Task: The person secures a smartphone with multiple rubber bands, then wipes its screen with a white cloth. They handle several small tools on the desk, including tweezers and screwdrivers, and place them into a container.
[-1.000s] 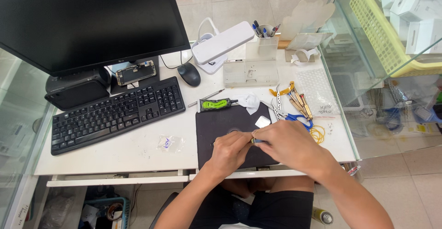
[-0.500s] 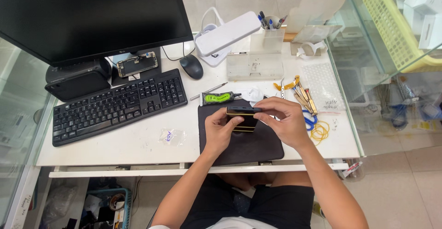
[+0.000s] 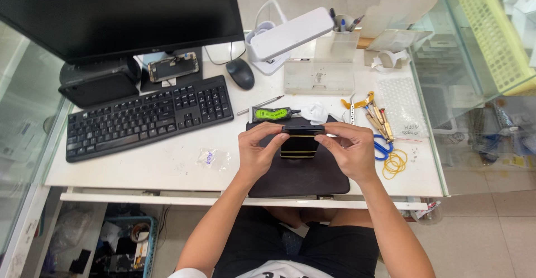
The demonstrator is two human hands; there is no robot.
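My left hand (image 3: 258,151) and my right hand (image 3: 349,149) both hold a small black phone (image 3: 301,139) with gold edges, one hand at each side. The phone is raised just above a dark work mat (image 3: 298,176) at the front of the white desk (image 3: 139,166). Fingers of both hands pinch the phone's top edge. A green-and-black tube (image 3: 272,113) lies just beyond the mat, next to a crumpled white wipe (image 3: 316,112).
A black keyboard (image 3: 145,116), mouse (image 3: 240,73) and monitor (image 3: 117,12) fill the left of the desk. A white lamp (image 3: 287,35), clear plastic box (image 3: 318,77), screwdrivers (image 3: 375,113), blue scissors (image 3: 382,146) and yellow rubber bands (image 3: 395,163) lie to the right. A glass cabinet (image 3: 480,71) stands at far right.
Both hands have lifted the phone off the mat and away from the desk's front edge, and now hold it up by its sides over the mat's far half.
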